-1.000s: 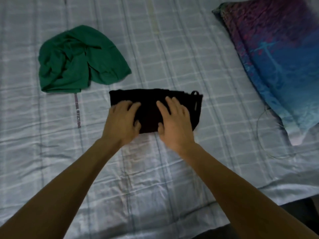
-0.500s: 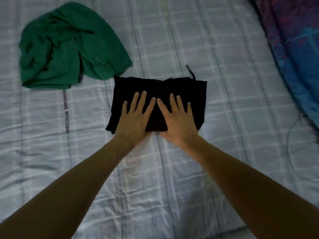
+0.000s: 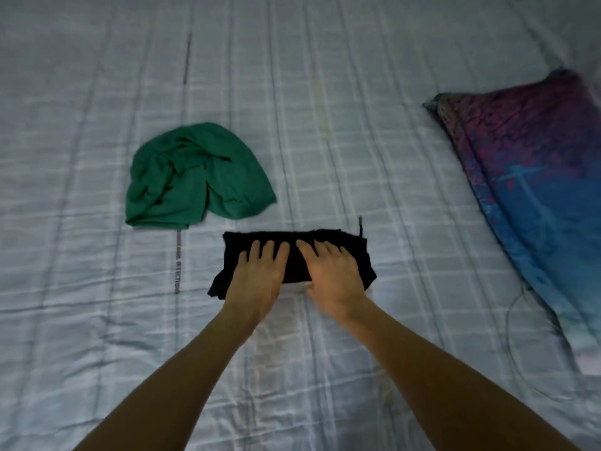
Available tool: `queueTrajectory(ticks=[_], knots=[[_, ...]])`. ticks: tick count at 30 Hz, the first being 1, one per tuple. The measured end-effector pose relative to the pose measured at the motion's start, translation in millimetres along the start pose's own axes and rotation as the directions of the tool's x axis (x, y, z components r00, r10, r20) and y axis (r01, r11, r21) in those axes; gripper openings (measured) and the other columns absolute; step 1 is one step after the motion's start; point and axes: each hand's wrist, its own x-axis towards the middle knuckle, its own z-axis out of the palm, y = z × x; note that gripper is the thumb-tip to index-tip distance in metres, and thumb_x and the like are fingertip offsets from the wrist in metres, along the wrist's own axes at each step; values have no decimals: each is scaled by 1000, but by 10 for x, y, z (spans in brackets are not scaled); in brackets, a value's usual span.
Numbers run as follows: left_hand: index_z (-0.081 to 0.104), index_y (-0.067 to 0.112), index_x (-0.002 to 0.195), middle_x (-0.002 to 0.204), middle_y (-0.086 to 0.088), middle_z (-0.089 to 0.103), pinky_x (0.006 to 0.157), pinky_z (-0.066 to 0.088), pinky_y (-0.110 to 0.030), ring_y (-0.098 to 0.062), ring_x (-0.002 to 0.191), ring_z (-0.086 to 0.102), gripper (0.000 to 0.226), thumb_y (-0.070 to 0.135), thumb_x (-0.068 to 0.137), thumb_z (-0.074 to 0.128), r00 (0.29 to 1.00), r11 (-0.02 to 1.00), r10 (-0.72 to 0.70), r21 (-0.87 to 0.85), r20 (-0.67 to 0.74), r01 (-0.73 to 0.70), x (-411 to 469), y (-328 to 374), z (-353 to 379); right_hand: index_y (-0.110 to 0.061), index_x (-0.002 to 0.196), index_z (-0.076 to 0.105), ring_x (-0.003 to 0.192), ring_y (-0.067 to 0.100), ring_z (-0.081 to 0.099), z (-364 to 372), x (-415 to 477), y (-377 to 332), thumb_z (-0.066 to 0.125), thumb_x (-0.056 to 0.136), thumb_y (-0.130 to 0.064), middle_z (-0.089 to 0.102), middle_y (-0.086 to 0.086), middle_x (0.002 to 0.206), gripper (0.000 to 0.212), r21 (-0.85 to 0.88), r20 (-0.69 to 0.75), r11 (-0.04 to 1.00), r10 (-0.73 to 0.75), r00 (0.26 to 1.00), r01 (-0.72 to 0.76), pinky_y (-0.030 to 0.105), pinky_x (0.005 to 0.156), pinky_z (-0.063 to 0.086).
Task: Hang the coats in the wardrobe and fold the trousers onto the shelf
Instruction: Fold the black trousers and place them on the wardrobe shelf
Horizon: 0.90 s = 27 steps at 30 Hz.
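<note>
A pair of black trousers [image 3: 294,255] lies folded into a small flat rectangle on the bed [image 3: 357,141], with a short drawstring sticking out at its far right corner. My left hand [image 3: 257,278] rests flat on the left half of the bundle, fingers straight. My right hand [image 3: 331,275] presses on the right half, fingers stretched forward over the cloth, its thumb at the near edge. A crumpled green garment [image 3: 195,177] lies on the bed beyond and to the left of the trousers, apart from them.
The bed has a pale blue checked sheet. A purple and blue patterned pillow [image 3: 536,190] lies along the right side. A thin wire loop [image 3: 520,336] rests on the sheet near the pillow's near end.
The camera has tilted up, showing more of the bed and the pillow. Both hands stay flat on the black trousers, and the bundle looks narrower front to back.
</note>
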Motion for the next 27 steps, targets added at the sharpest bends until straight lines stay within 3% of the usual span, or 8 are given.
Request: queueTrajectory(ticks=[7, 16, 22, 27], knots=[[58, 1, 118, 105, -24, 65, 82, 52, -56, -45, 101, 61, 70, -11, 51, 75, 975, 988, -132, 58, -177, 145, -689, -743, -1335, -15, 122, 60, 100, 35, 65, -1147, -42, -1145, 89, 45, -18, 68, 16, 108, 82, -59, -233, 983, -182, 955, 173, 52, 85, 53], [59, 1, 120, 109, -25, 65, 86, 48, -61, -46, 103, 61, 73, -9, 51, 78, 879, 925, -298, 115, -371, 362, -2429, -1651, -2818, -18, 126, 57, 107, 32, 62, -2375, -626, -3013, 85, 56, -17, 67, 11, 113, 76, -190, -376, 896, -444, 813, 402, 51, 91, 48], [52, 2, 126, 117, -24, 61, 88, 45, -62, -46, 111, 56, 80, -11, 51, 75, 767, 819, -420, 161, -485, 551, -4086, -2319, -3528, -20, 133, 48, 117, 33, 54, -2885, -1344, -4648, 75, 71, -16, 61, 11, 123, 68, -289, -410, 774, -632, 658, 564, 59, 104, 34], [48, 6, 133, 124, -21, 58, 91, 45, -60, -44, 117, 53, 85, 0, 56, 82, 653, 665, -549, 201, -521, 719, -5475, -2697, -3965, -19, 134, 47, 121, 34, 51, -3069, -1955, -5948, 77, 68, -7, 44, 20, 140, 73, -283, -476, 638, -742, 473, 716, 54, 102, 39]])
